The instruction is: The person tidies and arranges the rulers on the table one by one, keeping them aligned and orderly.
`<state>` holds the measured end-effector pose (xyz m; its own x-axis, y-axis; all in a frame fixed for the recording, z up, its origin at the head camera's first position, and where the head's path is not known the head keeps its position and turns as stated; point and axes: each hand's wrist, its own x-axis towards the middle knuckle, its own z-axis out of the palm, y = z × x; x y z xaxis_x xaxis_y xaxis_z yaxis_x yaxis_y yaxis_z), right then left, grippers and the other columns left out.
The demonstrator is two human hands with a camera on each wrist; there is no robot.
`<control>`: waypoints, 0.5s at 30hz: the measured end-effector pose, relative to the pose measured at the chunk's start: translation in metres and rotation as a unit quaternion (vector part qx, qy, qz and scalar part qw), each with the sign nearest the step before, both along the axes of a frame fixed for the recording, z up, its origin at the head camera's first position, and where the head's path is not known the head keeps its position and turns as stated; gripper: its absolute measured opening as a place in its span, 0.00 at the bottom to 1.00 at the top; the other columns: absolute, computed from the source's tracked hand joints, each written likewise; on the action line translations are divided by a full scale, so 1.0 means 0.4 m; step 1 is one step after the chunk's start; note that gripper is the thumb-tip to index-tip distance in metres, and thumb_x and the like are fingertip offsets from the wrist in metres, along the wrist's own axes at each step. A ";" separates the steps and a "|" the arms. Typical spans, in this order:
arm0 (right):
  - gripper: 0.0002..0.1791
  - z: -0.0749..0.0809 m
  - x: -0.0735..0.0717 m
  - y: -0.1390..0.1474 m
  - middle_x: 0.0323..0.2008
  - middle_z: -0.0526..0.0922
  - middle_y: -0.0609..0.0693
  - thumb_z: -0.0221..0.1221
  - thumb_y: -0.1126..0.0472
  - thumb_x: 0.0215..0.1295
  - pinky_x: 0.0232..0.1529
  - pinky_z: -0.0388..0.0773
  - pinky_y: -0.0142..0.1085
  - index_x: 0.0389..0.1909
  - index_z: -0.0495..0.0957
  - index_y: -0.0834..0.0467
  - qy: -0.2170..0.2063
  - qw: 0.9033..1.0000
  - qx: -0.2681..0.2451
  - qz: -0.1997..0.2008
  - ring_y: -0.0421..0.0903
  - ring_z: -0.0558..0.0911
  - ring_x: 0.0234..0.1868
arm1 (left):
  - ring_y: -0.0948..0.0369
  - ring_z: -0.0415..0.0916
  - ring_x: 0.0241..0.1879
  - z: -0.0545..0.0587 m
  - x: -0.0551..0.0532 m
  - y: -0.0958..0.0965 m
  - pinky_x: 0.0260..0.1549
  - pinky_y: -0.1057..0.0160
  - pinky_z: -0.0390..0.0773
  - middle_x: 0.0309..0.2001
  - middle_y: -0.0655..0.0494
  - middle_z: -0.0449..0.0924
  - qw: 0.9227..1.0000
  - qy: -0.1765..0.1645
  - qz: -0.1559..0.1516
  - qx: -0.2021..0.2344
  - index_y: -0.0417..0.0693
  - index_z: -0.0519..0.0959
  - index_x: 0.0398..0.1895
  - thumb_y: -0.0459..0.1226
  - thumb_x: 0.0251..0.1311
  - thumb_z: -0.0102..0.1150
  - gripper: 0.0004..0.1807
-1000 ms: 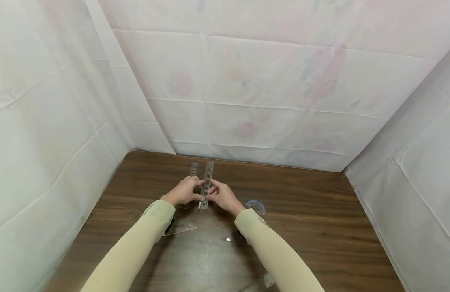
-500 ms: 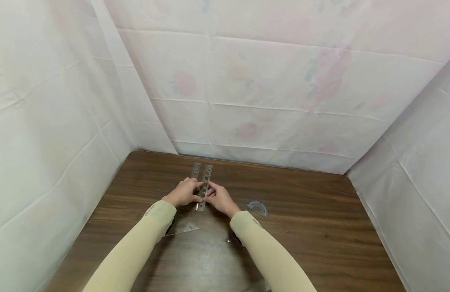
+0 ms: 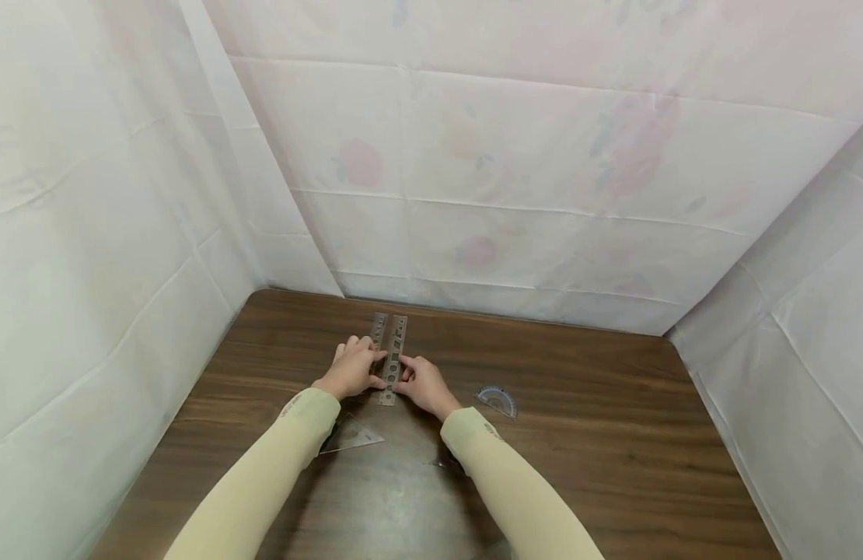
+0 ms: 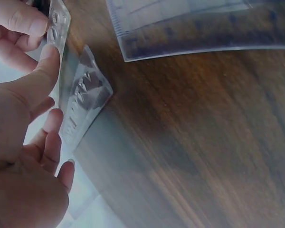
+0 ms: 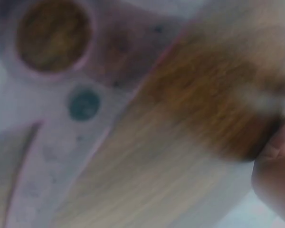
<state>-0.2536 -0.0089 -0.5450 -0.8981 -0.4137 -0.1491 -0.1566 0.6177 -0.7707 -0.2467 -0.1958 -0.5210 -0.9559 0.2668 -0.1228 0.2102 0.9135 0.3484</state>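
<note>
A clear stencil ruler with a row of cut-out shapes lies lengthwise near the back left of the table. My left hand holds its left edge with thumb and index finger. From the other side my right hand grips the right edge, fingertips facing those of the left. A second clear ruler lies alongside to the left, its near part hidden by my left hand. In the left wrist view, fingers of both hands meet the held ruler, and the other ruler shows beside it.
A clear set square lies by my left sleeve. A blue-marked protractor rests right of my right hand. Blurred clear plastic with round holes shows close in the right wrist view. White cloth stands around the wooden table.
The held ruler has shifted slightly toward me and lies nearer the second ruler. Both hands have moved a little with it, and the fingers of my left hand have spread slightly.
</note>
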 end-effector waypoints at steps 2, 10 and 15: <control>0.36 0.000 -0.001 -0.003 0.37 0.76 0.49 0.69 0.61 0.67 0.33 0.69 0.30 0.74 0.69 0.60 0.003 1.000 0.008 0.003 0.40 0.71 0.31 | 0.53 0.60 0.47 0.002 0.002 -0.001 0.46 0.54 0.57 0.54 0.49 0.72 1.000 0.000 0.001 -0.003 0.45 0.76 0.70 0.48 0.57 0.75 0.38; 0.35 0.004 -0.005 -0.012 0.38 0.76 0.50 0.68 0.58 0.68 0.36 0.68 0.32 0.75 0.69 0.58 0.007 0.999 0.044 0.010 0.40 0.70 0.32 | 0.53 0.57 0.45 0.007 0.005 -0.006 0.43 0.55 0.54 0.50 0.52 0.70 1.000 -0.006 -0.004 -0.013 0.48 0.78 0.68 0.48 0.57 0.74 0.35; 0.36 0.005 -0.005 -0.016 0.38 0.74 0.48 0.67 0.55 0.70 0.36 0.67 0.33 0.76 0.67 0.55 -0.006 0.998 0.060 0.015 0.41 0.69 0.31 | 0.53 0.56 0.45 0.005 0.004 -0.009 0.44 0.54 0.53 0.50 0.52 0.69 1.000 -0.018 -0.003 -0.021 0.49 0.77 0.69 0.48 0.58 0.73 0.35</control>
